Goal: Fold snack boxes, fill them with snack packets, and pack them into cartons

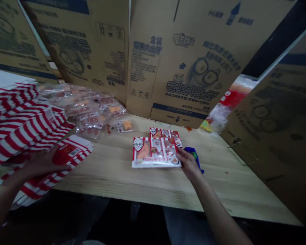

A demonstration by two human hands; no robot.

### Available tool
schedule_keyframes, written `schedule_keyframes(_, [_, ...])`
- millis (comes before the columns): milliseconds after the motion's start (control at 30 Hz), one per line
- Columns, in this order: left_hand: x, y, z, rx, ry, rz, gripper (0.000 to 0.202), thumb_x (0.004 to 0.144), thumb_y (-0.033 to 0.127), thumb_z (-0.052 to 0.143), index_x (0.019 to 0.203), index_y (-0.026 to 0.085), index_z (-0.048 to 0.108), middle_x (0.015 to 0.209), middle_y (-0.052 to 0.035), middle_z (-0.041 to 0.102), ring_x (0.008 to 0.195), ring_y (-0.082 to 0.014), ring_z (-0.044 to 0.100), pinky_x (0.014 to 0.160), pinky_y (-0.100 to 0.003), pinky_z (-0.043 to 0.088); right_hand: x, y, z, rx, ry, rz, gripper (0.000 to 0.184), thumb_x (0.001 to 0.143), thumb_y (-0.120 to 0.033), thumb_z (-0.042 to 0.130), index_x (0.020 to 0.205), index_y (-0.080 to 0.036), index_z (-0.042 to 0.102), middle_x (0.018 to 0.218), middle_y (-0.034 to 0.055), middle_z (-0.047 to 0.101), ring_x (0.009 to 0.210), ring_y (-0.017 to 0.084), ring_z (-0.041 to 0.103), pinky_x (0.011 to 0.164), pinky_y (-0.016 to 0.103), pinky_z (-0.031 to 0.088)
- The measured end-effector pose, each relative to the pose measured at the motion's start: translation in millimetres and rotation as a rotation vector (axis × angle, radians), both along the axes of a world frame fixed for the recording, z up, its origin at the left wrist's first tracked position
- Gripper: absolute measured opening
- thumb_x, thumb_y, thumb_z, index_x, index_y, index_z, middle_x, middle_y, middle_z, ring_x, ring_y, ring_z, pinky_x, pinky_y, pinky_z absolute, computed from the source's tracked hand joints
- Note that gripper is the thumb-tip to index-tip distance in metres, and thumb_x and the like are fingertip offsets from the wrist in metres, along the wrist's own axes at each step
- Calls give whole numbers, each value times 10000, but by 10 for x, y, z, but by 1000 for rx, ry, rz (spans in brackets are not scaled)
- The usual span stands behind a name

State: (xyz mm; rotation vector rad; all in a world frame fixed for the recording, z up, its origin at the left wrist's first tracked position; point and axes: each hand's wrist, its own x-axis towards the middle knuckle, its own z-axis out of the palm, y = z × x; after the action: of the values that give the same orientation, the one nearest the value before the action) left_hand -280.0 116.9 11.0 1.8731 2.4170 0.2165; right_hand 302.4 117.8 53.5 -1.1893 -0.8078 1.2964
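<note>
**Hands on printed packs at the bench**

Cardboard cartons [191, 61] stand behind the bench [104, 173]. The left hand [44, 163] rests on striped flattened boxes [28, 129]. The right hand [188, 163] touches a red-and-white pack [155, 153] lying on the bench, beside a blue object [193, 157]. Neither grip can be told.

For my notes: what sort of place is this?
Probably a packing station: printed cardboard cartons stand around a wooden table, beside a heap of plastic-wrapped packets and red-and-white striped packaging.

Left hand [44, 163]: I rest it on a red-striped flat carton [75, 153].
Right hand [188, 164]: I touch a printed red-and-white packet [155, 153], just beside a blue object [195, 158].
</note>
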Motion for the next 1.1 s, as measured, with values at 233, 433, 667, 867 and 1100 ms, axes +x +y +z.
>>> schedule_keyframes(233, [215,-89,424,-207,112,-21,954,766,741,452,1464,122,250,1367,-187,534,1224,-413,510,972,-510,383,388,971,115,38,-221,-205,238,532,-213,769,746,-150,685,661,40,707,605,190,626,621,329,499])
schedule_keyframes(433, [691,-376,726,-43,47,-120,890,784,558,564,1469,110,215,1290,-164,593,1156,-339,584,928,-401,452,258,896,123,168,-398,-382,309,554,-203,762,846,-153,675,1151,128,660,1124,277,551,953,400,443])
schedule_keyframes(667, [1887,-594,677,168,-352,-409,1118,609,513,761,1497,180,169,1436,-171,457,1269,-354,497,1022,-459,430,-1003,-276,-237,196,-47,406,598,610,-287,849,1157,-246,611,1163,79,674,1105,251,613,945,423,473])
schedule_keyframes(867, [2699,-716,375,439,-392,-481,1118,592,484,775,1491,158,196,1320,-206,537,1175,-397,536,974,-546,434,-1465,-782,-251,184,213,467,589,656,-335,839,1181,-223,594,1234,85,663,1162,268,609,1009,437,457])
schedule_keyframes(1100, [2725,-780,309,382,-631,-461,1024,598,478,782,1450,181,299,1322,-188,523,1218,-399,504,998,-579,422,-1227,-909,-269,147,219,375,512,658,-361,834,1109,-183,671,1059,81,738,990,278,685,926,436,504])
